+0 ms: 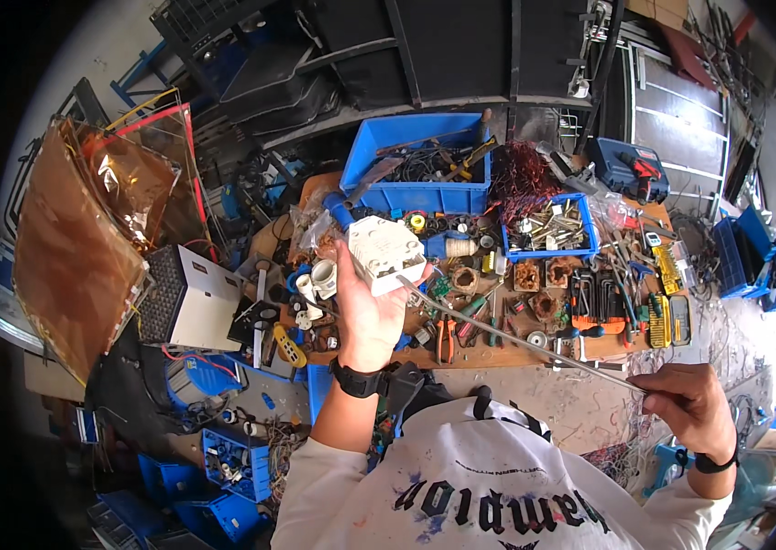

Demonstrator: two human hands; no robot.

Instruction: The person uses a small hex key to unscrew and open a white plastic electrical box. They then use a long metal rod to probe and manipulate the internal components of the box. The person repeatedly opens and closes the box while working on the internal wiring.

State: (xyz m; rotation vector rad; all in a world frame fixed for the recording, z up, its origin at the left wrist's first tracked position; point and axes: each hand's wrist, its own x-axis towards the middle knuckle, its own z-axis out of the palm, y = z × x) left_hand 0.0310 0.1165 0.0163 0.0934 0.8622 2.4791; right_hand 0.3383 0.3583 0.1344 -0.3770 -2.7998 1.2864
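My left hand (pixel 371 316) is raised over the workbench and closed round a white plastic junction box (pixel 382 249), whose side openings show. A long thin grey rod (pixel 535 345) slants from the near edge of the box down to the right. Its far end meets the box at a side opening; whether it goes inside, I cannot tell. My right hand (pixel 686 403) pinches the rod between thumb and fingers, out to the right of the bench. Below the box lie orange-handled pliers (pixel 445 339) and white pipe fittings (pixel 324 275).
The cluttered wooden bench (pixel 379 356) carries a large blue crate (pixel 417 196) of tools, a blue tray (pixel 580 249) of metal parts, and a hex key set (pixel 596 298). A drill on a blue case (pixel 631 170) sits at the back right. A white-fronted box (pixel 209 302) stands left.
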